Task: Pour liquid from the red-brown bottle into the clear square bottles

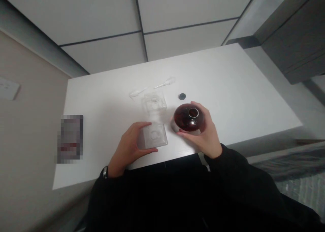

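Note:
My right hand (207, 133) is wrapped round a dark reddish-brown glass bottle (184, 118), whose round mouth is uncapped and tipped slightly toward the camera. Between the thumb and fingers of my left hand (130, 144) is a clear square plastic box (161, 139) with a ring shape in its middle, gripped at its near and far edges. Just beyond it stands a second clear square container (156, 103) with a round opening on top. A small black cap (182, 96) lies behind the bottle.
Two clear plastic droppers, a left one (137, 92) and a right one (165, 82), lie behind the containers. A blurred-out dark rectangular object (71, 137) is at the left of the white table (228, 76). White cabinet panels (101, 18) rise along the far edge.

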`<state>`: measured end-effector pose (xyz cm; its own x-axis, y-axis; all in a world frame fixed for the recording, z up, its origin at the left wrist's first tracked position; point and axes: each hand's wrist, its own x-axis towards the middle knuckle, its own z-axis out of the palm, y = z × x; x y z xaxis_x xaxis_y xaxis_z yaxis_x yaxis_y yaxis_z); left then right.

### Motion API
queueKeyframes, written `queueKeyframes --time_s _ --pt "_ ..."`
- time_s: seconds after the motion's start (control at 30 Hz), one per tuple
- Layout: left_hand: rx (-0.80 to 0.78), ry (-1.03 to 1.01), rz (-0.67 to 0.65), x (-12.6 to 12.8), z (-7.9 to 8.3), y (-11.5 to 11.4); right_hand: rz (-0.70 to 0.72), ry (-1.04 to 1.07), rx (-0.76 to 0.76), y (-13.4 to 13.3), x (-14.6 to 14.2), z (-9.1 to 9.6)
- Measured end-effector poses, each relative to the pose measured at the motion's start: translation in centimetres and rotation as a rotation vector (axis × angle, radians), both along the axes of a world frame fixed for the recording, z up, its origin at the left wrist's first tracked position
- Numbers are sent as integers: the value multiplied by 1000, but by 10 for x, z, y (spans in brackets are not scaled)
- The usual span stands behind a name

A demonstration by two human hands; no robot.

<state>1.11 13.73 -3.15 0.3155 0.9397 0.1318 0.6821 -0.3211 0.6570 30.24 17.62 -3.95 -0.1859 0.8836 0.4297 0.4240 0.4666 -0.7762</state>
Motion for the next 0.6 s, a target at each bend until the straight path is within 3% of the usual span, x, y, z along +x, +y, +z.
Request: queueKeyframes --time_s 0.3,0.6 --pt "-14 -83 -29 5 1 -3 124 -293 190 -16 23 33" --pt "63 -60 -64 8 -1 -3 243 -464 290 -11 24 48"
